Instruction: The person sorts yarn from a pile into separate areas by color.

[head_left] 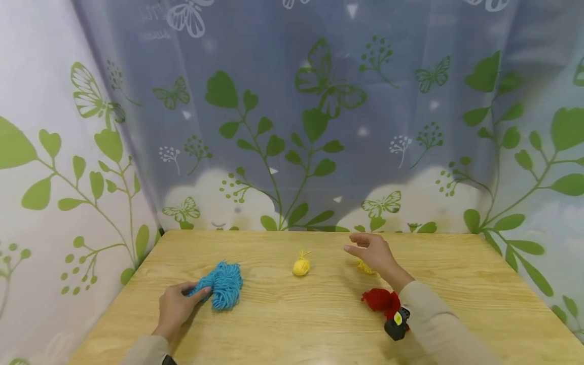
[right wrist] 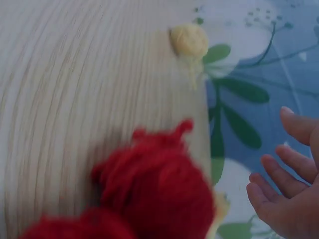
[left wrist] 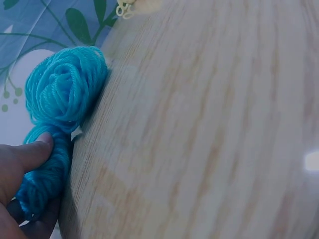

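My left hand (head_left: pixel 175 306) grips one end of a bright blue yarn skein (head_left: pixel 227 285) at the table's left, thumb on top in the left wrist view. The skein's looped far end (left wrist: pixel 65 89) bulges beyond the fingers. On the right, my right hand (head_left: pixel 376 253) is raised with fingers apart and nothing held. Behind it in the head view, a yellow yarn bundle (head_left: pixel 365 267) is partly hidden. A bundle of red yarn (head_left: pixel 379 300) lies nearer me by the right sleeve, large and blurred in the right wrist view. A small yellow yarn ball (head_left: pixel 300 266) with loose ends sits mid-table.
The wood-grain table (head_left: pixel 274 324) ends at the back against a hanging curtain (head_left: pixel 283 152) printed with leaves and butterflies. Similar cloth hangs at both sides. A black device (head_left: pixel 396 328) with a yellow-green spot overlaps the red yarn beside the right sleeve.
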Demonstrator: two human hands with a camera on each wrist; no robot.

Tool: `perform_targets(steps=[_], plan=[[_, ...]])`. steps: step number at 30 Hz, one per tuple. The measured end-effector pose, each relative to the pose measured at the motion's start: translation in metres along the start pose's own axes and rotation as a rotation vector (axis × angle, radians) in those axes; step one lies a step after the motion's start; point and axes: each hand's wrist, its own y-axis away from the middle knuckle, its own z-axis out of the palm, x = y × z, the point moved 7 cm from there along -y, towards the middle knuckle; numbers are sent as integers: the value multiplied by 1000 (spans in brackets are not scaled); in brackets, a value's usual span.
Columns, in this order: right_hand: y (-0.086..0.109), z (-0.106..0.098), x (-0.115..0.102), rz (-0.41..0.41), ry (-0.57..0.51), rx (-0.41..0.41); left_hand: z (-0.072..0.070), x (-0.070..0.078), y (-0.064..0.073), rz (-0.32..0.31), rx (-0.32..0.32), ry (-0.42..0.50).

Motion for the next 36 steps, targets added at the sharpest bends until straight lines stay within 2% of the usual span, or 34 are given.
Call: perform_targets(steps=[5, 13, 17, 26, 36], plan=[[0, -12, 24, 37, 72, -8, -1, 1, 1, 7, -1, 6], [1, -16, 51, 100, 156, -55, -1, 0, 2, 2, -2, -2], [1, -16, 57, 117, 179, -70, -1, 0, 1, 13, -1, -6], [0, -17, 64, 132, 230, -43, 1, 1, 0, 30, -6, -22], [-3, -16, 68, 137, 241, -26, 0, 0, 1, 5, -14, -7]])
